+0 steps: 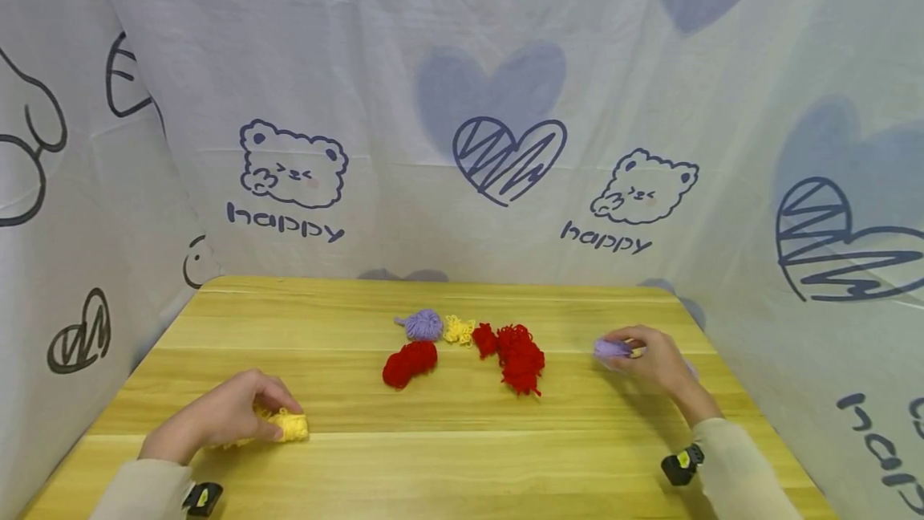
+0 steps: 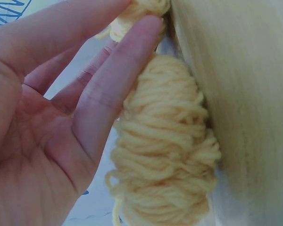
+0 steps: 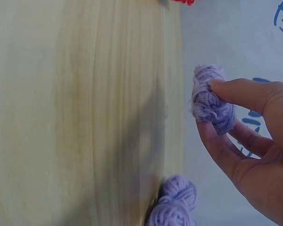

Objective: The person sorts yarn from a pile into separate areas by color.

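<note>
At the left of the table, my left hand (image 1: 227,416) pinches a small yellow yarn ball (image 1: 292,426) between thumb and fingertips. A longer wound yellow yarn skein (image 2: 165,146) lies just beneath that hand in the left wrist view, mostly hidden by it in the head view. Over on the right, my right hand (image 1: 655,358) holds a small purple yarn bundle (image 3: 210,99) between thumb and fingers, raised above the tabletop. More purple yarn (image 3: 172,209) rests on the table near the right wrist.
Mid-table sit another purple yarn ball (image 1: 422,325), a little yellow yarn piece (image 1: 459,331), a red yarn skein (image 1: 410,364), a small red ball (image 1: 484,339) and a larger red bundle (image 1: 521,359). A printed cloth (image 1: 404,223) hangs behind the wooden table (image 1: 462,464).
</note>
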Demonstrator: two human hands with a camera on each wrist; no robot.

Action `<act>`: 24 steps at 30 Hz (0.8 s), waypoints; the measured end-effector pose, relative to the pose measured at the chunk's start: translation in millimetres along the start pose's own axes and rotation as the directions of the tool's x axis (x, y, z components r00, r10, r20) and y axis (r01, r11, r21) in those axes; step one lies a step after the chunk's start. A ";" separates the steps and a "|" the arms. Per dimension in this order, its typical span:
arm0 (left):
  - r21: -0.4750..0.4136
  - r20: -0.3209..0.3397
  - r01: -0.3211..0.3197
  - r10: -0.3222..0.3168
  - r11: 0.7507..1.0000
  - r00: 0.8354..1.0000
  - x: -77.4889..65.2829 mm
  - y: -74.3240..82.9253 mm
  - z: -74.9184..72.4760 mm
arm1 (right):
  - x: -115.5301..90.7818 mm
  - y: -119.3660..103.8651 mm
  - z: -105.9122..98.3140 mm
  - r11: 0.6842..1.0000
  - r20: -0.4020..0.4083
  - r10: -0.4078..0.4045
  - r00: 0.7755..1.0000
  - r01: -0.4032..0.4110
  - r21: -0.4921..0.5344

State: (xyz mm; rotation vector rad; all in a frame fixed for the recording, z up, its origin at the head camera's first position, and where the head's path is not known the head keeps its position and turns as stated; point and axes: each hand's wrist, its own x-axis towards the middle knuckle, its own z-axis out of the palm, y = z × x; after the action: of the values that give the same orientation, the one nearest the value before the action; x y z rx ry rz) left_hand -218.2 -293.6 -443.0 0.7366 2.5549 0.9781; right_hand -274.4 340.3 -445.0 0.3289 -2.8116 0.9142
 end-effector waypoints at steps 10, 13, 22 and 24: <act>0.008 -0.003 0.001 -0.001 1.000 1.000 0.4 -0.6 -0.1 | -4.2 13.6 -4.2 0.999 -0.003 0.037 0.999 -0.037 -0.017; 0.005 -0.004 0.002 -0.002 1.000 1.000 0.4 -1.1 0.1 | -4.7 19.1 -4.9 0.999 -0.005 0.036 0.999 -0.036 -0.014; 0.008 -0.007 0.001 0.000 1.000 1.000 0.2 -2.9 0.4 | -6.8 33.5 -5.4 0.997 -0.004 0.067 0.998 -0.067 -0.034; 0.005 -0.006 0.000 0.000 1.000 1.000 0.3 -3.2 0.4 | -7.5 35.2 -5.9 0.996 -0.001 0.076 0.997 -0.076 -0.042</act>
State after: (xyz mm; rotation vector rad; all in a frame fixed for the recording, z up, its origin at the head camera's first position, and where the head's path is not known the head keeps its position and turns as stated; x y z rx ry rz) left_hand -219.3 -295.3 -445.5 0.7357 2.5640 0.9752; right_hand -275.8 372.7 -461.7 0.2182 -2.8568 0.8683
